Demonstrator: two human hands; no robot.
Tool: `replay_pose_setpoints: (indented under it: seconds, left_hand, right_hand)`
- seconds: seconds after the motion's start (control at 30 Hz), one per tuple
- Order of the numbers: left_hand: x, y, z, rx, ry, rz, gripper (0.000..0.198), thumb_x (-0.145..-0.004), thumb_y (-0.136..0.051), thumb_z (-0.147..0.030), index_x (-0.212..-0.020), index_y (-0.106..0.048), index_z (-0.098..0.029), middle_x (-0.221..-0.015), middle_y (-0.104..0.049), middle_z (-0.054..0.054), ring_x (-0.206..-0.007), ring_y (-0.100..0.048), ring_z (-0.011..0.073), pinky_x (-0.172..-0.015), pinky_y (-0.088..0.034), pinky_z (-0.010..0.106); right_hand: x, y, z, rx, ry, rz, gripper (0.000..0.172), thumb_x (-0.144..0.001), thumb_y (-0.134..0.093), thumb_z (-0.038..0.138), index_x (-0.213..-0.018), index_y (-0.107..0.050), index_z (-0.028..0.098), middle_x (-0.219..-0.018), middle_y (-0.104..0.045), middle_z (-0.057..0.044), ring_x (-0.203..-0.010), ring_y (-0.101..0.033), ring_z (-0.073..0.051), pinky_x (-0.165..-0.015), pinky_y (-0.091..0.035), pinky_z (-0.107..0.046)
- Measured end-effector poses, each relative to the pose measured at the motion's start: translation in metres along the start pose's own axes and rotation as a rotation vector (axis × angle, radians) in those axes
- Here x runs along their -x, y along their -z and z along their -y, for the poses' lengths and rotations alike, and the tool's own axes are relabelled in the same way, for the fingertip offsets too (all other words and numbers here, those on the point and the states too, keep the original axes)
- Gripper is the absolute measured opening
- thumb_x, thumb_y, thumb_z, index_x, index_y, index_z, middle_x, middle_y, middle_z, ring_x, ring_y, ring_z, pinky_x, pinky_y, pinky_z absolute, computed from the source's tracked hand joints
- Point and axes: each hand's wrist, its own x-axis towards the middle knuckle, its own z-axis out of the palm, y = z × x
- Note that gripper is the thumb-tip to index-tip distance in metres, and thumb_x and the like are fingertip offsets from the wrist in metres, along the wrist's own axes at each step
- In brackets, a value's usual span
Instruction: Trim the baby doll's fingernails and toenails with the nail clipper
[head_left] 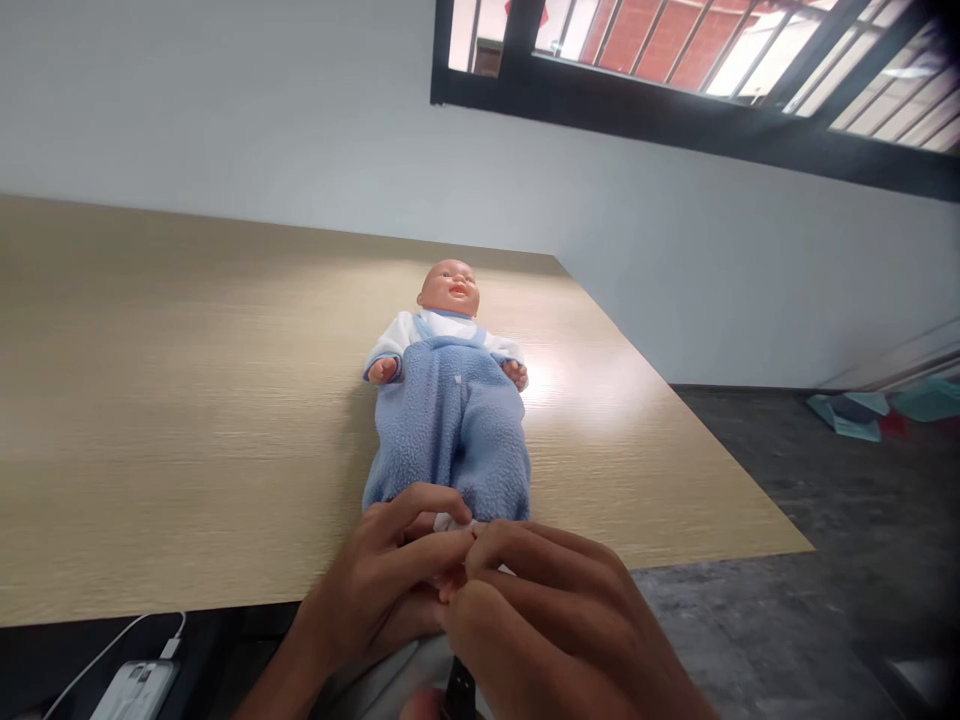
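A baby doll point(450, 420) lies on its back on the table, its head away from me. It wears blue fleece overalls over a white top. At its feet, my left hand point(405, 570) is closed, with bent fingers pinching a small piece of white cloth point(450, 522). My right hand point(547, 610) meets it from the other side, thumb and fingers pressed together at the same spot. A bit of pinkish doll foot point(450, 580) shows between the hands. My fingers hide most of the cloth and both feet, so its shape cannot be made out.
The wooden table point(187, 400) has its near edge just before me and its right edge slanting off. A white power bank point(135, 690) with a cable sits below at the left. Teal dustpan-like items point(847, 415) lie on the floor. A barred window point(675, 60) is above.
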Motion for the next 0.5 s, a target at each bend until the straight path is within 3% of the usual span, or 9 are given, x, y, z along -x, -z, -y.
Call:
replay_pose_setpoints:
  seconds: [0.13, 0.27, 0.5]
  left_hand:
    - [0.002, -0.001, 0.003, -0.019, -0.044, -0.013, 0.036, -0.099, -0.053, -0.049, -0.115, -0.065, -0.019, -0.109, -0.061, 0.007, -0.073, -0.063, 0.0129, -0.065, -0.053, 0.025]
    - [0.0, 0.001, 0.002, -0.05, -0.068, -0.002, 0.046, -0.099, -0.045, -0.058, -0.115, -0.064, -0.02, -0.11, -0.062, 0.007, -0.079, -0.063, 0.012, -0.072, -0.052, 0.023]
    - [-0.005, 0.002, -0.005, -0.009, -0.042, 0.027, 0.041, -0.103, -0.04, -0.051, -0.114, -0.062, -0.018, -0.11, -0.062, 0.009, -0.086, -0.067, 0.0157, -0.077, -0.053, 0.026]
  right_hand:
    - [0.007, 0.002, -0.005, -0.082, -0.078, -0.072, 0.043, -0.099, -0.05, 0.055, -0.075, -0.057, 0.02, -0.065, -0.066, 0.001, -0.067, -0.066, -0.013, -0.069, -0.053, -0.025]
    - [0.017, 0.002, -0.012, -0.173, -0.074, -0.181, 0.035, -0.095, -0.06, 0.054, -0.085, -0.059, 0.02, -0.076, -0.073, -0.001, -0.07, -0.07, -0.014, -0.067, -0.055, -0.023]
    - [0.019, -0.004, -0.01, -0.118, -0.038, -0.213, 0.035, -0.096, -0.058, 0.052, -0.084, -0.062, 0.019, -0.071, -0.071, -0.001, -0.07, -0.071, -0.016, -0.066, -0.056, -0.025]
